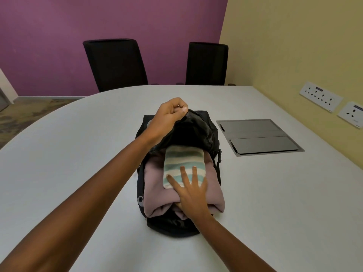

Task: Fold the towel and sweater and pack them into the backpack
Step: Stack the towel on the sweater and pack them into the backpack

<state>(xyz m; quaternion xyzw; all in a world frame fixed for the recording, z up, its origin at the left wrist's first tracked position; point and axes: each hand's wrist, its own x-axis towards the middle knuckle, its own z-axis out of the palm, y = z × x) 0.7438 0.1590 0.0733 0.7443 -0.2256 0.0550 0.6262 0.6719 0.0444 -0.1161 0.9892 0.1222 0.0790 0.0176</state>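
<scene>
Left hand [170, 116], fingers curled, pinches up the flap of the black nylon backpack [206, 134]. In its mouth lies the folded mauve knit sweater [155, 185] under the striped teal-and-cream towel [184, 160]. The right hand [193, 195] presses on both with straight fingers. Pushing may slide the towel off and rumple the folds.

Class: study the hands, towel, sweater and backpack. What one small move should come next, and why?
Probably the right hand, lying flat on the towel, should push it and the sweater deeper into the backpack. The left hand holds the flap up, and only the stack's far end lies under it.
</scene>
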